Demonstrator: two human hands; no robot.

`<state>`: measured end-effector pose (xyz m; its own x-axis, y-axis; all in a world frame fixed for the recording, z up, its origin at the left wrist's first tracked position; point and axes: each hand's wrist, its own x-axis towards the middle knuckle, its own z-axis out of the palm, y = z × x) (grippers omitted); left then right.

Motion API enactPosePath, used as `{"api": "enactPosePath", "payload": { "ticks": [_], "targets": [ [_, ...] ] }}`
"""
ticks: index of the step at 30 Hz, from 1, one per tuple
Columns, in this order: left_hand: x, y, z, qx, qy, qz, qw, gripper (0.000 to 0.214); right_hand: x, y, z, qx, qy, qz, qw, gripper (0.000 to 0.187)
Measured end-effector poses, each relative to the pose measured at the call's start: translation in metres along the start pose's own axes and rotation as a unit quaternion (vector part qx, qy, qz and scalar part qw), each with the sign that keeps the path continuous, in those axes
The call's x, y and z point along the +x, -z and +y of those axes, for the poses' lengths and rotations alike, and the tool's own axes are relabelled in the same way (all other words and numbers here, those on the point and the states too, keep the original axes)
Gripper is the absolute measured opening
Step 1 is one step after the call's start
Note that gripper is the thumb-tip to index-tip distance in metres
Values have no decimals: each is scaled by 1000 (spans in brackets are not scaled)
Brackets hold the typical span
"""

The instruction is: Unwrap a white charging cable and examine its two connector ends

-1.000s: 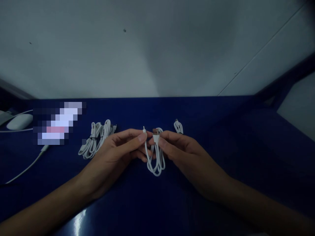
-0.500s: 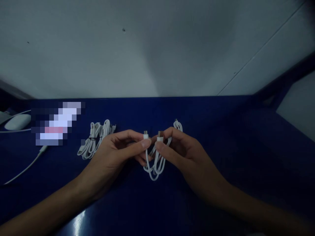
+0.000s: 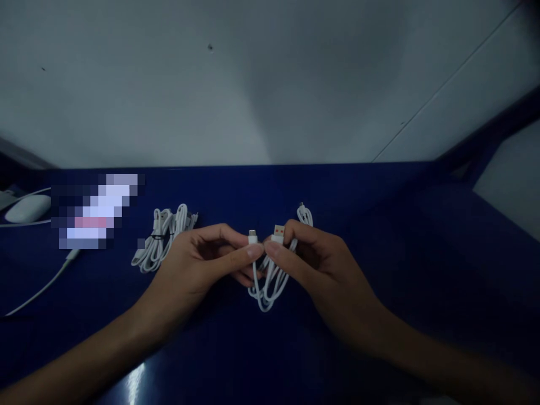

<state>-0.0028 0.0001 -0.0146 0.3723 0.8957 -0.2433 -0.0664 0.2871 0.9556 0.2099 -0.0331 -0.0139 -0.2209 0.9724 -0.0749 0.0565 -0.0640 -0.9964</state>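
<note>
Dim light, blue table (image 3: 236, 194), pale wall (image 3: 253, 101) at the far side. White cable (image 3: 265, 306) is up in both hands, middle of the scene, its loops hanging toward the near side. Left hand (image 3: 213, 256) pinches the cable just below a small metal-tipped plug (image 3: 252, 237); right hand (image 3: 314, 259) grips it just below a flat USB plug (image 3: 278, 232), loops gathered behind. Plugs side by side, apart, both pointing to the far side. Whether the hands touch: cannot tell.

Progress: cable looks gathered into loops, both ends brought up together. No tie shows round it, though fingers hide part; I judge it unbound so far. By contrast, coiled cables (image 3: 149, 256) beyond the left hand look finished, a dark tie (image 3: 158, 237) round at least one coil. Another coil (image 3: 306, 215) lies beyond the right hand, partly hidden by it; its binding is not discernible.

Far left: pixelated bright object (image 3: 103, 205), white cord (image 3: 40, 295) running from its near end, rounded white object (image 3: 28, 208) beside.
</note>
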Motion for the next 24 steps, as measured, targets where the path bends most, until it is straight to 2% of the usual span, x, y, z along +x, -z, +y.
{"api": "enactPosePath", "payload": {
  "ticks": [6,18,24],
  "targets": [
    [1,-3,2,5,5,-1,1000,10,-1,0,1,-39,7,11,999,34],
    [-2,-3,2,-21,11,26,999,7,1,2,-1,-68,47,-10,997,30],
    [-1,-3,0,-12,11,34,999,6,2,4,-1,-91,31,8,995,30]
  ]
}}
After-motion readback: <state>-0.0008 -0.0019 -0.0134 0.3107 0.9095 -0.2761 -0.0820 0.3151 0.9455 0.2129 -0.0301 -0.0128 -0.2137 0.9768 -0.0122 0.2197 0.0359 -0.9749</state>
